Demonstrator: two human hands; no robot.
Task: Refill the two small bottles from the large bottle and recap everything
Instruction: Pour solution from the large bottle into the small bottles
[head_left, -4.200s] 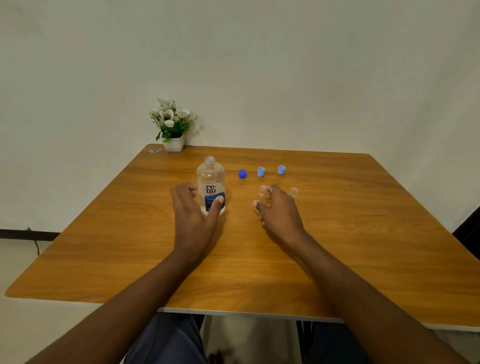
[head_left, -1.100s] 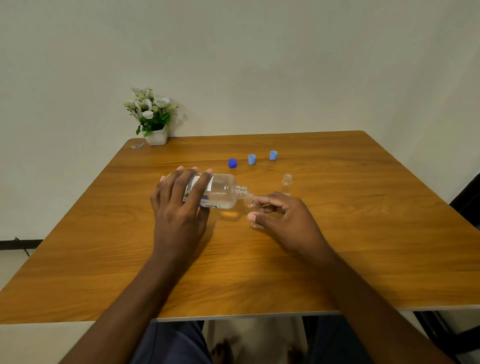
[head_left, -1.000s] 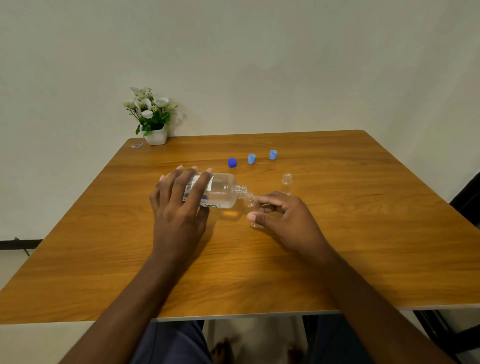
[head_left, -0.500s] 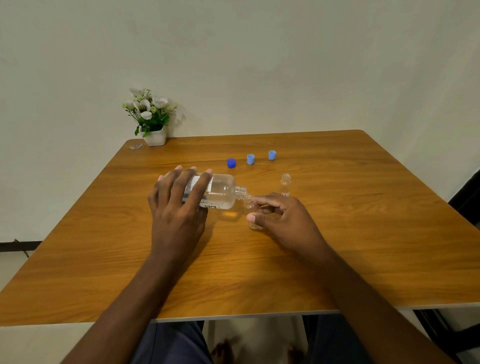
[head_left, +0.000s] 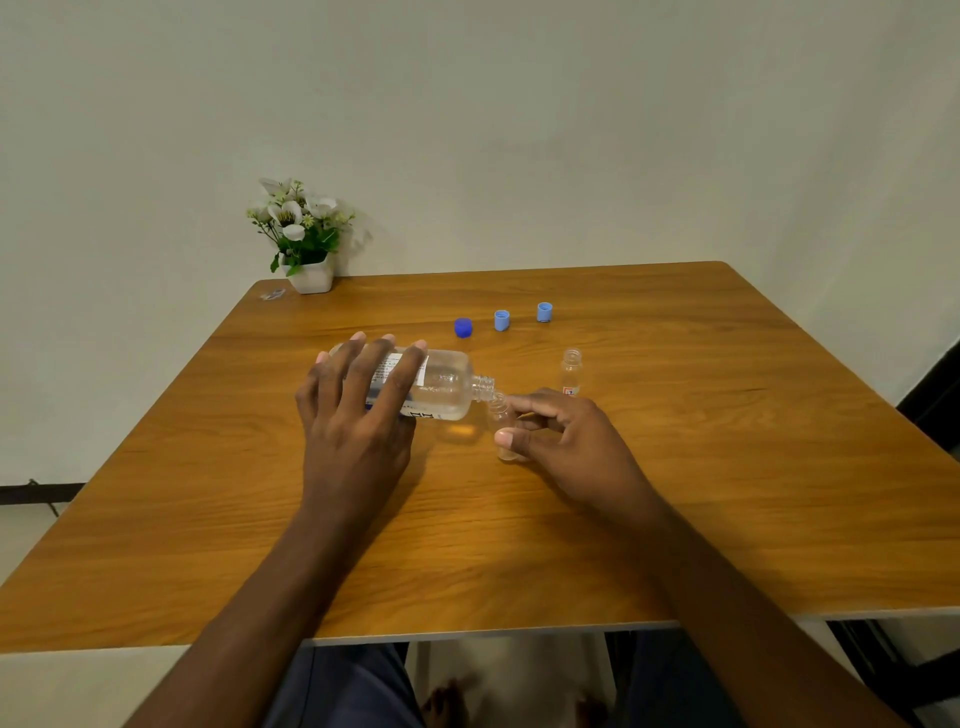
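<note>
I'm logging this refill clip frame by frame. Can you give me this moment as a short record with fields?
left hand: holds large bottle tipped on its side, mouth to the right
right hand: steadies small bottle upright under that mouth
second small bottle: upright, uncapped, untouched, beyond the right hand
caps: dark blue cap and two light blue caps in a row on the table, all off
fill level: cannot tell
plant: far left corner

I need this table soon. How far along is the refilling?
All three caps are off. The left hand tips the large bottle into the small bottle the right hand steadies. The other small bottle and all recapping remain.
</note>
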